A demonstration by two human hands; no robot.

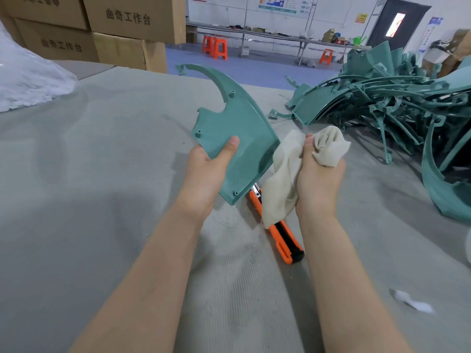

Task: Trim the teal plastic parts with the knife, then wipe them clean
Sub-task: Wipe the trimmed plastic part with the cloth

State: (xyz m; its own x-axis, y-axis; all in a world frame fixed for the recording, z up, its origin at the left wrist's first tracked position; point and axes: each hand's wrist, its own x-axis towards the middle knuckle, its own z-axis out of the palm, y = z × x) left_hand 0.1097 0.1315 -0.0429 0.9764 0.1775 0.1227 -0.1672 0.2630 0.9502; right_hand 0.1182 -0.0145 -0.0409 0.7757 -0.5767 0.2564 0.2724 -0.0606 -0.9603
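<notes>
While the left hand (209, 171) clamps its fingers on a teal part (237, 138) above the surface (102, 187), the right hand (318, 179) grips a bunched cloth (280, 174) at the part's three o'clock. The cloth half hides the orange knife (280, 238) lying beneath. A heap of teal parts (382, 98) sprawls at two o'clock, with cardboard boxes (114, 29) at eleven.

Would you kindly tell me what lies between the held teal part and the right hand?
In the head view, the cloth gripped by the right hand hangs there beside the teal part; the orange knife lies below it.
</notes>
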